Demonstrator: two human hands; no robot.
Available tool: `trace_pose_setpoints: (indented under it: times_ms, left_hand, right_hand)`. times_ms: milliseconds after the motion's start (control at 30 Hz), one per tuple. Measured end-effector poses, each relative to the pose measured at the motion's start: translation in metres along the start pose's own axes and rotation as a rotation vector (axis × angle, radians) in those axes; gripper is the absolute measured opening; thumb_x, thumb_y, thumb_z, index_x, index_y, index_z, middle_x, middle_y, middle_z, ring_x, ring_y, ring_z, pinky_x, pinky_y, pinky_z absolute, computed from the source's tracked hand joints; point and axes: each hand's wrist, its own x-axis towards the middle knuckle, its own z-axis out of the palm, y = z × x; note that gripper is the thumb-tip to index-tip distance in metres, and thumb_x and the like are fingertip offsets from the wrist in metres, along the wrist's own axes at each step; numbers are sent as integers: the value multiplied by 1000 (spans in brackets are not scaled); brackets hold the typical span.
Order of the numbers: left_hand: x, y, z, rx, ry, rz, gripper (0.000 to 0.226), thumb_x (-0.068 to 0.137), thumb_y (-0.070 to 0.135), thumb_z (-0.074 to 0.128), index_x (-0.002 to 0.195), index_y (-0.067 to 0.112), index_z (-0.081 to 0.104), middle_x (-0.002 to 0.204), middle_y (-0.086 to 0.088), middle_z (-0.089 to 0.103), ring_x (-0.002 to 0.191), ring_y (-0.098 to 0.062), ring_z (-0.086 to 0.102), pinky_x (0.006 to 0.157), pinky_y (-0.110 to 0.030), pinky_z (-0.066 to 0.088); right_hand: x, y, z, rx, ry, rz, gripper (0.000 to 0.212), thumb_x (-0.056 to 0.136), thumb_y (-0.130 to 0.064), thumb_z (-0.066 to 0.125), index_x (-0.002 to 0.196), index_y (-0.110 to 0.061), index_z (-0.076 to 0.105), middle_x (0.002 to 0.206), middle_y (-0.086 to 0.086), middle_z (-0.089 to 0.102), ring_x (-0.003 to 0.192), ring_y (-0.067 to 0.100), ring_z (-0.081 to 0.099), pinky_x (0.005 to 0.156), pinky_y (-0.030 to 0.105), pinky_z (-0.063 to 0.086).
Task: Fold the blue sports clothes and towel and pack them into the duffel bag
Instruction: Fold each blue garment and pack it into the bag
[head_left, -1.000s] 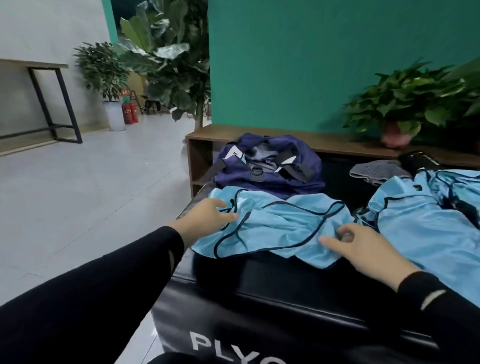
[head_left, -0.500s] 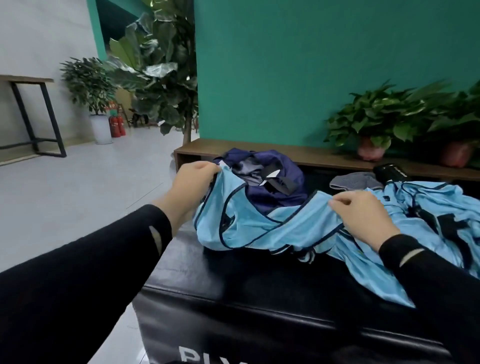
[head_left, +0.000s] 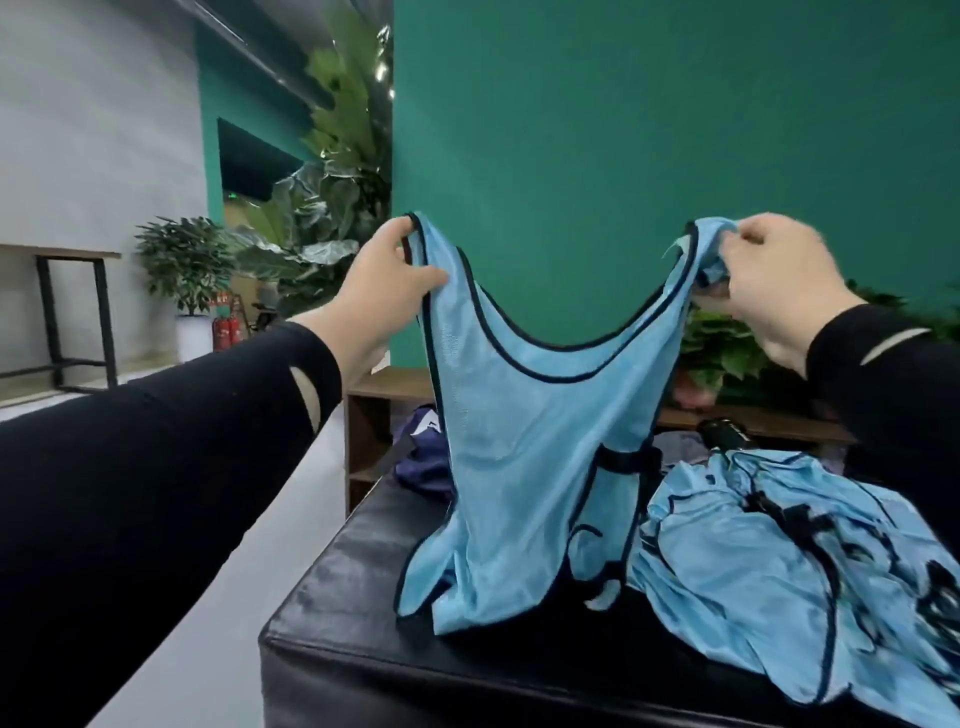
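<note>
A light blue sports vest (head_left: 524, 467) with dark trim hangs spread in front of me, its hem touching the black padded box (head_left: 337, 613). My left hand (head_left: 384, 291) grips its left shoulder strap. My right hand (head_left: 774, 286) pinches the bunched right strap. Several more blue garments (head_left: 789, 571) lie crumpled on the box to the right. Behind the vest, the navy duffel bag (head_left: 421, 457) shows only partly. A grey towel (head_left: 680, 447) is barely visible behind the vest's right edge.
A wooden bench (head_left: 384, 384) runs along the green wall behind the box, with potted plants (head_left: 717, 353) on it. A black cylinder (head_left: 724, 434) lies near the towel. Grey floor lies to the left, with a side table (head_left: 78, 317) and more plants.
Both hands have lifted the vest off the box and spread it by its shoulder straps at chest height. The camera has tilted up and the duffel bag is now mostly covered.
</note>
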Motion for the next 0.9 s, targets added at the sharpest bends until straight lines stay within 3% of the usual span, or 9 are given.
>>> trace_pose_setpoints:
  times_ms: [100, 233, 300, 400, 533, 600, 667, 767, 900]
  left_hand:
    - [-12, 7, -3, 230, 31, 54, 46, 92, 1, 58, 131, 23, 51, 110, -15, 68, 89, -35, 70, 72, -40, 58]
    - [-28, 5, -7, 40, 139, -34, 39, 92, -2, 59, 118, 23, 42, 115, -19, 64, 95, -32, 70, 73, -52, 62]
    - [-33, 0, -9, -38, 143, -97, 41, 92, -2, 61, 125, 15, 46, 113, -16, 66, 94, -28, 70, 64, -41, 64]
    - [-37, -17, -9, 163, -13, -155, 8, 91, 2, 63, 98, -1, 65, 90, -10, 64, 74, -24, 64, 60, -32, 62]
    - [-43, -43, 0, 514, -302, -201, 24, 90, 15, 69, 77, -1, 57, 69, -8, 49, 57, -19, 48, 48, -23, 44]
    - [-42, -54, 8, 530, -450, -267, 24, 93, 16, 65, 75, 1, 59, 65, -6, 51, 50, -17, 47, 46, -24, 40]
    - [-35, -67, 20, 452, -535, -341, 26, 95, 12, 59, 71, 9, 54, 59, -6, 52, 46, -19, 48, 48, -26, 39]
    - [-1, -88, 44, 298, -383, -350, 14, 97, 8, 52, 84, 10, 58, 63, -9, 64, 52, -22, 59, 51, -27, 49]
    - [88, -104, 75, 355, -173, -171, 31, 98, 16, 54, 129, 11, 58, 114, -15, 67, 93, -29, 65, 83, -44, 58]
  right_hand:
    - [-9, 8, -7, -174, 73, -87, 28, 100, -26, 49, 104, -2, 63, 99, 17, 65, 83, 23, 57, 73, 42, 53]
    - [-26, 19, -17, -159, 113, -135, 24, 99, -29, 48, 102, -13, 65, 103, 9, 68, 96, 34, 64, 86, 49, 54]
    - [-32, 25, -19, -177, 93, -132, 26, 99, -31, 49, 102, -12, 66, 103, 11, 70, 98, 36, 65, 88, 50, 53]
    - [-43, 37, -19, -187, -10, -96, 23, 100, -29, 52, 96, -13, 68, 101, 15, 71, 84, 33, 64, 80, 47, 56]
    - [-52, 63, -10, -196, -241, 61, 21, 102, -25, 54, 89, -14, 66, 79, 10, 61, 47, 20, 54, 47, 30, 42]
    - [-53, 80, -3, -166, -334, 165, 21, 104, -23, 54, 92, -10, 65, 78, 11, 58, 44, 16, 55, 46, 27, 39]
    - [-49, 98, 7, -100, -360, 246, 22, 104, -23, 54, 91, -9, 64, 84, 13, 62, 53, 19, 64, 53, 32, 53]
    - [-19, 121, 33, -50, -225, 203, 23, 104, -21, 54, 85, -10, 62, 94, 15, 66, 76, 22, 72, 62, 34, 63]
    - [76, 150, 80, -363, -128, -68, 25, 99, -31, 55, 101, -11, 70, 110, 17, 70, 95, 26, 64, 79, 35, 51]
